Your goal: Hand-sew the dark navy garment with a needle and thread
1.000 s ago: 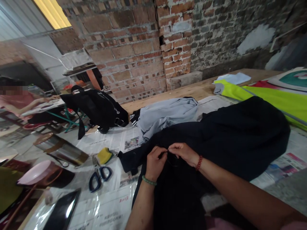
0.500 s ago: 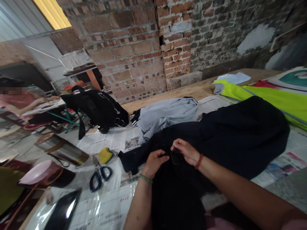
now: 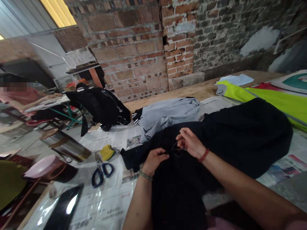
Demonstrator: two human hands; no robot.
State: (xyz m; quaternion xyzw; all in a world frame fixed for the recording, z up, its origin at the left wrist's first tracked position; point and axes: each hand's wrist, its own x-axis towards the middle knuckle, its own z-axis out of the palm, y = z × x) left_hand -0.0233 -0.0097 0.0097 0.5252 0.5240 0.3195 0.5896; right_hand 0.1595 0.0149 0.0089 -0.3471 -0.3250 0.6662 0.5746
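Note:
Black cloth [image 3: 177, 191] hangs over the near table edge toward my lap. My left hand [image 3: 154, 162] is closed on a fold of it, thumb and forefinger pinched together. Just to the right and a little higher, my right hand [image 3: 189, 142] pinches a thin sewing needle [image 3: 174, 145] that slants down to the cloth near my left fingertips. A fine loop of thread [image 3: 177, 155] lies under my right fingers. Whether the needle's tip is in the fabric cannot be made out. Behind both hands spreads a dark navy garment [image 3: 247, 134].
Blue-handled scissors [image 3: 102, 174] and a yellow sponge [image 3: 107, 152] lie left on newspaper. Further left are a phone [image 3: 64, 207], a pink bowl [image 3: 43, 166] and a steel flask [image 3: 66, 145]. Behind are a black bag [image 3: 103, 107], grey clothing [image 3: 168, 113], a hi-vis garment [image 3: 271, 99] and an iron [image 3: 297, 80]. Another person sits far left.
My right hand has lifted slightly and moved right, away from my left fingertips, with the needle between its fingers. The left hand keeps its pinch on the cloth.

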